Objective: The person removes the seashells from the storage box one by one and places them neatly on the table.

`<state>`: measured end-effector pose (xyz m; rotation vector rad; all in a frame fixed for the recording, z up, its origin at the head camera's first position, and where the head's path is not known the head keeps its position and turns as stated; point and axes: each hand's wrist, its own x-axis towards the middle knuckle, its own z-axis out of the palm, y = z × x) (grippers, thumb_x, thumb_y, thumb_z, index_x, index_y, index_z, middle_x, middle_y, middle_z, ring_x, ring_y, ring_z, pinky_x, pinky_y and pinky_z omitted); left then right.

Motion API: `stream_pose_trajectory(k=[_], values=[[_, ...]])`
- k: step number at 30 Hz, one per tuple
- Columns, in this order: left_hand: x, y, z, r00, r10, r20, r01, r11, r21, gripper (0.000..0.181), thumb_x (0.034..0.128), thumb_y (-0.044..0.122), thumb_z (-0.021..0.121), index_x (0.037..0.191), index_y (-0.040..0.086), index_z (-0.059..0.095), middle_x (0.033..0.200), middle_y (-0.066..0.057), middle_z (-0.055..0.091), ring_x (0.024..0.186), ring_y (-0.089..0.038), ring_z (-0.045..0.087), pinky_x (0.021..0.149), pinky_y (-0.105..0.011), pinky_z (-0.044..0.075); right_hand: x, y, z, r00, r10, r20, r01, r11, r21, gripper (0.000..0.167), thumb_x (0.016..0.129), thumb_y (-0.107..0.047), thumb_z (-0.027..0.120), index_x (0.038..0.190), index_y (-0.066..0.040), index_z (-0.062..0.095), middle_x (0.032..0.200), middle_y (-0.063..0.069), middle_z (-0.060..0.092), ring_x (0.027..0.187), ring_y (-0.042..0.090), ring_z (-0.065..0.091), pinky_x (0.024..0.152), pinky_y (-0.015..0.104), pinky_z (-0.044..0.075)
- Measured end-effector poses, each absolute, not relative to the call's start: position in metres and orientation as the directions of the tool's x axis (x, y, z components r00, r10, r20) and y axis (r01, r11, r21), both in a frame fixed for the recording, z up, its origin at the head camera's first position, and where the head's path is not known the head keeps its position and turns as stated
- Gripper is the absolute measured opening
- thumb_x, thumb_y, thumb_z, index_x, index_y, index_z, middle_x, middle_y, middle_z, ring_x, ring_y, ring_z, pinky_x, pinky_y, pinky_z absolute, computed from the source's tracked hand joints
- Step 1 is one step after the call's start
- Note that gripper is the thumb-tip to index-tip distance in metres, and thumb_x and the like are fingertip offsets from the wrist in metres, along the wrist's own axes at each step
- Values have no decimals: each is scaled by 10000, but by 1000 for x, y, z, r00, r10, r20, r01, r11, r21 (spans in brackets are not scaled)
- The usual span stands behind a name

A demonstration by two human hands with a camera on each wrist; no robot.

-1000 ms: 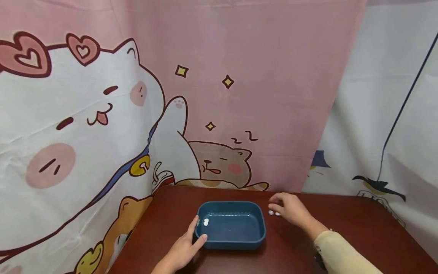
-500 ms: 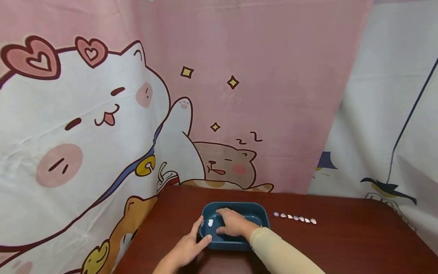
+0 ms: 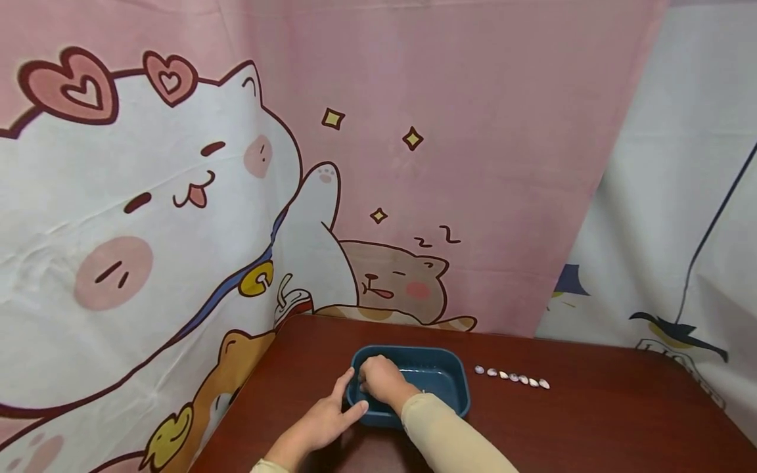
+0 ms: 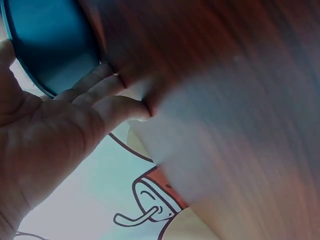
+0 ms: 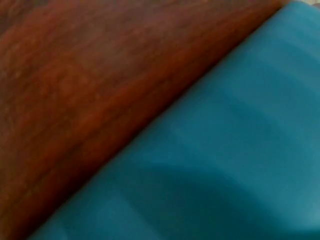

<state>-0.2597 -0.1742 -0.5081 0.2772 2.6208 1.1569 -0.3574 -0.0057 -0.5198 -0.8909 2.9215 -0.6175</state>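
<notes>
A dark blue rectangular basin [image 3: 437,382] stands on the brown table. My left hand [image 3: 322,420] rests against its left end, thumb near the front corner and fingers along the outside. Seen from the left wrist, those fingers [image 4: 100,95] are fairly straight beside the basin wall [image 4: 55,45]. My right hand [image 3: 381,380] reaches inside the left part of the basin, fingers bent downward. Its fingertips, and anything between them, are hidden. Only the basin's blue surface [image 5: 225,150] and some table show in the right wrist view.
Right of the basin, several small whitish shell-like pieces [image 3: 514,378] lie in a slanting row on the table [image 3: 591,420]. A printed cartoon curtain [image 3: 503,164] hangs behind the table and along its left side.
My right hand has gone from the row of pieces into the basin and on to its left end, covering the white pieces seen there earlier. The left hand stays at the basin.
</notes>
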Motion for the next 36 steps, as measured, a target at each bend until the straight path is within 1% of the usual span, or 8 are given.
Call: stream_pose_trajectory(k=[2,7,10,14,19,25,32,36], values=[[-260,-174,-508,-946,282,-158,72,661,747,932,1039,674,539,1715,172,139,1489,-312,594,1290,-449,657,1078,-715,464,-356,-4,-518,-835,-543,85,-529,753,-391,87,928,-77,802,877,-136,840,778,-76,735,677,57,591,691,261,566],[-261,-174,-512,-948,277,-159,67,659,749,940,1030,683,548,1715,181,145,1443,-307,630,1238,-415,682,1048,-704,486,-356,9,-518,-807,-583,92,-558,703,-442,226,939,18,725,748,-89,781,597,-66,516,544,72,397,549,231,383],[-262,-175,-513,-952,260,-163,53,663,746,934,1027,682,556,1717,199,151,1442,-321,626,1236,-429,680,1035,-704,489,-358,20,-518,-789,-604,113,-583,677,-450,166,903,16,788,783,-97,805,649,-82,607,583,34,451,580,209,439],[-262,-177,-514,-956,245,-161,46,669,742,925,1026,674,562,1716,207,161,1488,-348,579,1264,-473,659,1032,-718,484,-358,39,-516,-775,-616,140,-606,663,-439,70,864,-86,880,863,-148,849,797,-95,756,692,-1,580,676,221,556],[-260,-178,-511,-960,238,-144,56,673,737,918,1027,660,573,1715,206,170,1511,-351,557,1284,-490,646,1047,-735,471,-358,67,-512,-803,-581,133,-576,699,-423,76,869,-172,891,815,-187,840,765,-109,746,674,30,579,662,260,554],[-258,-176,-505,-965,234,-119,74,679,730,915,1021,655,588,1710,202,190,1499,-346,572,1287,-499,646,1066,-744,457,-359,92,-512,-832,-541,124,-546,755,-364,38,916,-208,856,916,-170,850,885,-75,795,763,57,651,738,337,601],[-257,-173,-507,-963,231,-137,59,680,731,914,1019,656,592,1709,206,196,1508,-342,565,1302,-508,632,1064,-748,452,-358,106,-516,-832,-545,100,-538,752,-381,143,939,-221,831,1042,-125,857,1025,1,829,933,158,752,863,411,637],[-257,-172,-508,-963,236,-128,71,683,727,898,1026,631,594,1707,197,203,1488,-343,582,1294,-504,638,1067,-737,457,-356,112,-513,-816,-576,48,-544,738,-399,175,924,-176,844,1077,-91,847,1013,29,824,870,128,725,834,383,642]])
